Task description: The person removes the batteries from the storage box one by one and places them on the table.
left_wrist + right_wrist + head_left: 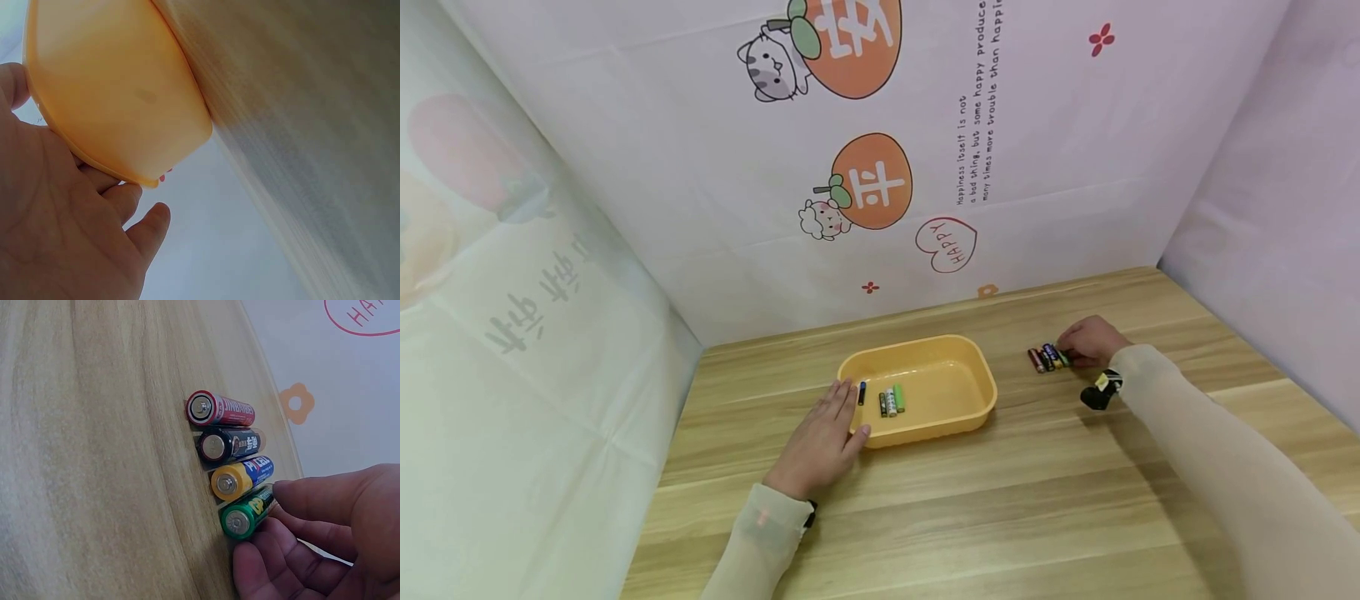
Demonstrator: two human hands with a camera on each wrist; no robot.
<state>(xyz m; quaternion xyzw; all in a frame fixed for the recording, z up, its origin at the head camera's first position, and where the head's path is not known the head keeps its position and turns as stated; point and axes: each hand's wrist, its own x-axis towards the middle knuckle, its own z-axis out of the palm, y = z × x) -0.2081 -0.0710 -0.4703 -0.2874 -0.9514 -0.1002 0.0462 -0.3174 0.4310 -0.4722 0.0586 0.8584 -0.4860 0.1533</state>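
Observation:
My left hand [818, 442] rests on the left rim of a yellow plastic tray [946, 392], fingers laid over the edge. Inside the tray, a dark battery with a blue end [862, 393] lies apart near the left wall. A dark battery [883, 406], a white patterned battery [891, 402] and a light green battery [899, 398] lie side by side. To the tray's right, my right hand [1092, 340] pinches a green GP battery [248, 514] at the near end of a row. Beside it lie a yellow-and-blue battery [242, 477], a black battery [232, 444] and a red battery [236, 411].
The wooden table [970, 517] meets a white printed cloth [760, 250] behind the tray. More pale cloth hangs along the left side [550, 400] and right side [1262, 233]. A black wrist strap piece [1099, 395] hangs below the right wrist.

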